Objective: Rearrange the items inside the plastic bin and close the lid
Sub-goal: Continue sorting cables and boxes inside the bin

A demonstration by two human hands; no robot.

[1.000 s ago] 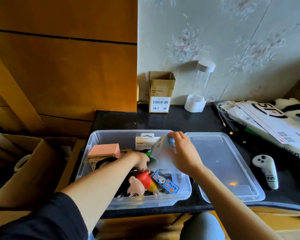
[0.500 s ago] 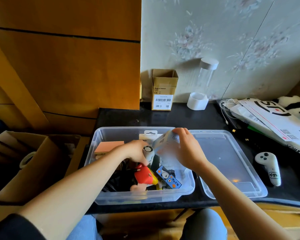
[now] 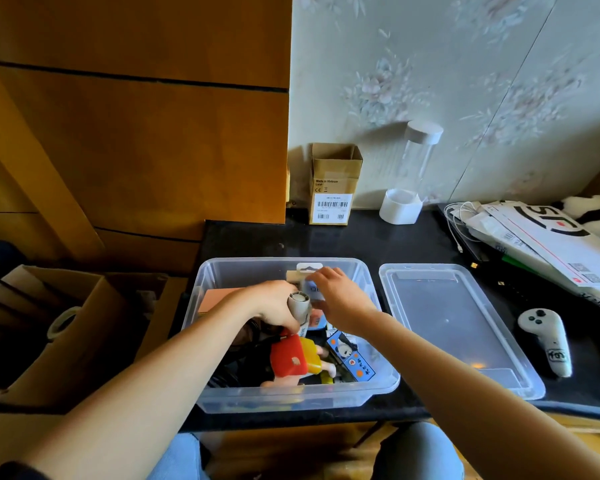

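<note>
The clear plastic bin (image 3: pixel 381 384) stands open on the black table, and its clear lid (image 3: pixel 454 327) lies flat just to its right. Inside the bin my left hand (image 3: pixel 274 304) grips a grey tube (image 3: pixel 299 306) held upright. My right hand (image 3: pixel 340 299) holds a small white box (image 3: pixel 313 289) at the bin's back middle. A toy figure (image 3: pixel 297 356) in red and yellow lies below the hands. A blue panda card (image 3: pixel 350 355) lies at the front right, and a pink box (image 3: pixel 219 299) sits at the left.
A brown carton (image 3: pixel 333 185) and a clear bottle (image 3: pixel 414 168) in a white base stand at the wall. Papers (image 3: pixel 551 244), cables and a panda plush (image 3: pixel 596 213) fill the right side. A white controller (image 3: pixel 548 341) lies right of the lid. Open cardboard boxes (image 3: pixel 59 327) sit left.
My left hand has lifted the grey tube up out of the pile. My right hand has carried the white box from the bin's right side toward its back middle.
</note>
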